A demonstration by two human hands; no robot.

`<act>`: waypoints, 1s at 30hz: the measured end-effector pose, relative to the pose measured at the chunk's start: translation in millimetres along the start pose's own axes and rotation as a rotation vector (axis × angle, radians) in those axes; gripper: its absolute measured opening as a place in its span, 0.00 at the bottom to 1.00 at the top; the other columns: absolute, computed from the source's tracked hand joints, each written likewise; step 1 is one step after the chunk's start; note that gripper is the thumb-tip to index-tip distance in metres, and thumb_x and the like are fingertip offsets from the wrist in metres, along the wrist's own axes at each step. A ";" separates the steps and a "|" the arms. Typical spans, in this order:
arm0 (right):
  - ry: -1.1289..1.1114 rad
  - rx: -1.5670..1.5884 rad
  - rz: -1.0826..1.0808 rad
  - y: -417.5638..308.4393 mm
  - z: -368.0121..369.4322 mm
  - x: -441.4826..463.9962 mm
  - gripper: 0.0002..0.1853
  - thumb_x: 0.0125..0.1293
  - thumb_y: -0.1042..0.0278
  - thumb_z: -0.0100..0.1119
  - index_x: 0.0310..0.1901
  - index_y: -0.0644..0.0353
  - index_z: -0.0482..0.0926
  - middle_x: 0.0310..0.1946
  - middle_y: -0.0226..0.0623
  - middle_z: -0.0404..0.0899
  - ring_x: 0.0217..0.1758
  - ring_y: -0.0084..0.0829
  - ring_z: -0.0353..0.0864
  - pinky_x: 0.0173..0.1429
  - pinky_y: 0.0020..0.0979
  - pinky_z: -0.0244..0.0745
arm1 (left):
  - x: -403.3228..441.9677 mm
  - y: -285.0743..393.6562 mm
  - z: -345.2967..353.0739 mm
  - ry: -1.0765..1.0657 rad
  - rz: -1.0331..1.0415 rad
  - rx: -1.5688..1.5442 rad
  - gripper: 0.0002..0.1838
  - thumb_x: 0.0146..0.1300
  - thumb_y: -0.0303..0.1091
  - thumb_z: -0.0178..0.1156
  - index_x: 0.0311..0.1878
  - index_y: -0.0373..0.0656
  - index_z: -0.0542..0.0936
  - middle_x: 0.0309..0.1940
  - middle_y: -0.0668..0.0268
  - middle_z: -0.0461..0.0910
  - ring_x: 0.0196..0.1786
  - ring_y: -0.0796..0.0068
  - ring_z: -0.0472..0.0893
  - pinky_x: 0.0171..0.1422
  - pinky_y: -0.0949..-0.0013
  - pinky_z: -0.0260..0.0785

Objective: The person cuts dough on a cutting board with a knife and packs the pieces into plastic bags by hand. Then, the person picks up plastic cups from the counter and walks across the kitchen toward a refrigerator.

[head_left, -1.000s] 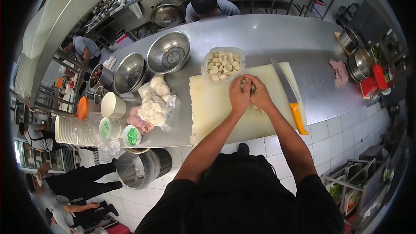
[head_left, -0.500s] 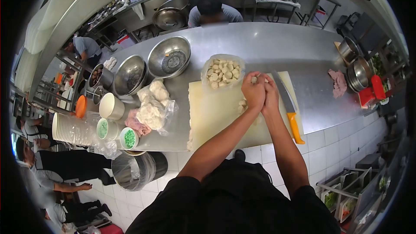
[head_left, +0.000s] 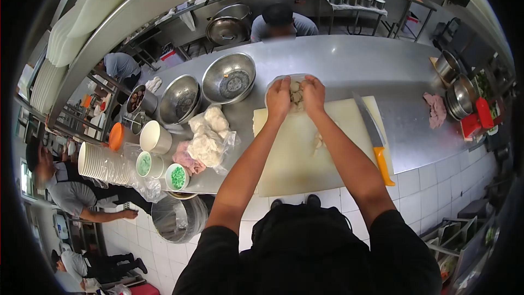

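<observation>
A clear plastic container (head_left: 271,84) of pale, round-cut pieces (head_left: 296,94) stands at the far edge of a cream cutting board (head_left: 284,169). On its left side is my left hand (head_left: 279,98), fingers curled over the rim. My right hand (head_left: 313,97) grips the opposite side in the same way. Both hands cover much of the container, so the fingertips are partly hidden. A few pale pieces (head_left: 318,141) lie on the board below my right wrist. Along the board's right side rests a large knife with a yellow handle (head_left: 383,166).
Two steel bowls (head_left: 229,79) stand at the left, near bagged white food (head_left: 206,146) and tubs, one with green bits (head_left: 177,177). A pink cloth (head_left: 435,110) and stacked pans (head_left: 460,98) are at the right. A co-worker (head_left: 284,24) is across the steel table.
My hands were cupped together over the board's upper right, a piece showing between them. They have parted and moved left onto the container's two sides. The view has shifted a little.
</observation>
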State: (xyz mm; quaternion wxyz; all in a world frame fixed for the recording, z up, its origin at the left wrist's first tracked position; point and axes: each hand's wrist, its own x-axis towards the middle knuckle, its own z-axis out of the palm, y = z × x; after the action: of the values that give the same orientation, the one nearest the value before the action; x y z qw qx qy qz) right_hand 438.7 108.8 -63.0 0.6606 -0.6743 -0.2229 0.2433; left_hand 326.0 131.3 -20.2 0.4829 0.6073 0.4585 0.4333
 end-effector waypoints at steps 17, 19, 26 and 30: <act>-0.242 -0.973 -0.435 15.3 -178.0 -183.5 0.56 0.44 0.42 0.78 0.72 0.60 0.60 0.71 0.63 0.54 0.75 0.66 0.50 0.77 0.59 0.45 | -140.0 -28.2 -34.6 -0.475 0.341 0.374 0.31 0.54 0.29 0.70 0.63 0.39 0.74 0.63 0.51 0.71 0.63 0.50 0.73 0.70 0.57 0.64; -0.270 -0.975 -0.477 25.4 -170.9 -173.7 0.62 0.41 0.38 0.78 0.74 0.59 0.55 0.74 0.62 0.48 0.77 0.67 0.45 0.78 0.60 0.43 | -145.3 -36.9 -31.0 -0.535 0.410 0.507 0.34 0.53 0.29 0.70 0.66 0.40 0.72 0.66 0.50 0.67 0.62 0.47 0.74 0.69 0.57 0.65; -0.607 -0.933 -0.601 13.9 -154.9 -82.7 0.59 0.40 0.47 0.79 0.74 0.56 0.59 0.76 0.56 0.49 0.79 0.60 0.44 0.80 0.54 0.45 | -137.9 -51.8 -5.1 -0.606 0.340 0.549 0.37 0.53 0.28 0.69 0.68 0.34 0.67 0.57 0.50 0.72 0.50 0.55 0.80 0.53 0.62 0.75; -0.735 -0.866 -0.637 21.2 -138.6 -57.8 0.49 0.40 0.52 0.77 0.68 0.55 0.71 0.73 0.52 0.56 0.78 0.55 0.50 0.80 0.49 0.48 | -138.5 -57.7 -6.9 -0.518 0.102 0.391 0.34 0.57 0.29 0.69 0.65 0.31 0.67 0.52 0.52 0.73 0.46 0.64 0.80 0.48 0.66 0.76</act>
State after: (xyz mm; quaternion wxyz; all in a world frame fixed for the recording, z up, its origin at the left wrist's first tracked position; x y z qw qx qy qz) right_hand 479.4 -36.2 -81.0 0.2498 -0.6534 -0.7011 0.1385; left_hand 283.1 4.1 -87.4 0.4354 0.8007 0.3639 0.1919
